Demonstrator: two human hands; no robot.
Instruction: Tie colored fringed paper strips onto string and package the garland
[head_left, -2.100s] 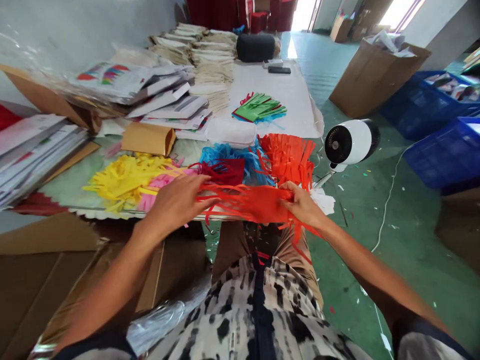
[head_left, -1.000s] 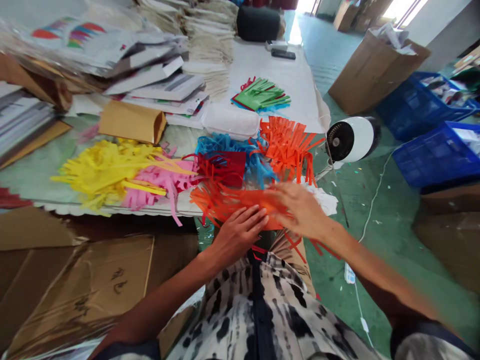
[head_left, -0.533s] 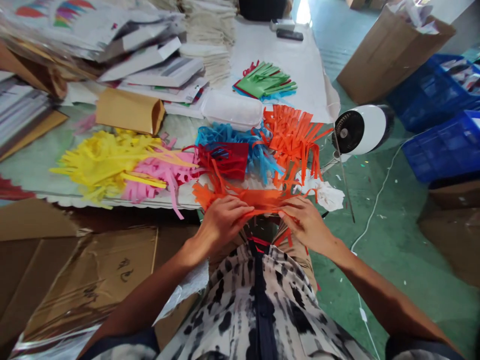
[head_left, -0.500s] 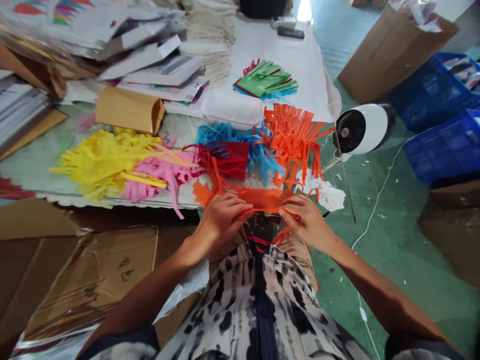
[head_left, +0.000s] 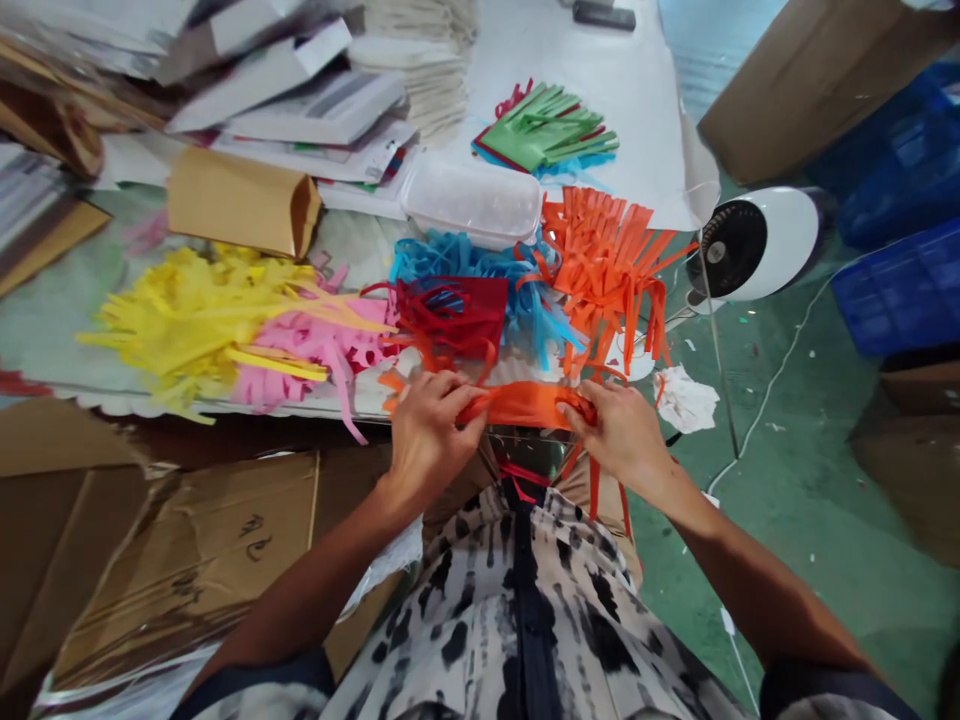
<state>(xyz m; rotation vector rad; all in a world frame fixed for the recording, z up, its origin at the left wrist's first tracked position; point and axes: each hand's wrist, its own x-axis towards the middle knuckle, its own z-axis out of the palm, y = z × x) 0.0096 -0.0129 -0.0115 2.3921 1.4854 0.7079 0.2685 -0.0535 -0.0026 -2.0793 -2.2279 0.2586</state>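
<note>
Stretched between my two hands at the table's front edge is a piece of orange fringed material [head_left: 526,404], with loose strips hanging from both ends. My left hand [head_left: 435,425] grips its left end, fingers curled round it. At the right end my right hand [head_left: 619,425] pinches it between thumb and fingers. Just beyond lie a dark red fringed piece [head_left: 480,315], a blue fringed pile [head_left: 442,260] and another orange fringed pile [head_left: 592,250]. Off to the left, a yellow fringed pile [head_left: 187,320] overlaps a pink one [head_left: 315,350].
A clear plastic container [head_left: 472,200] sits behind the piles, near a green fringed piece [head_left: 536,130]. A brown paper bag [head_left: 240,200] and stacked white packets [head_left: 315,110] are at left. A white fan [head_left: 784,240] stands right of the table; cardboard [head_left: 195,550] lies below left.
My fingers have closed further round the ends of the orange piece, which now looks flatter and tauter. The camera view has shifted slightly; the piles have not been moved.
</note>
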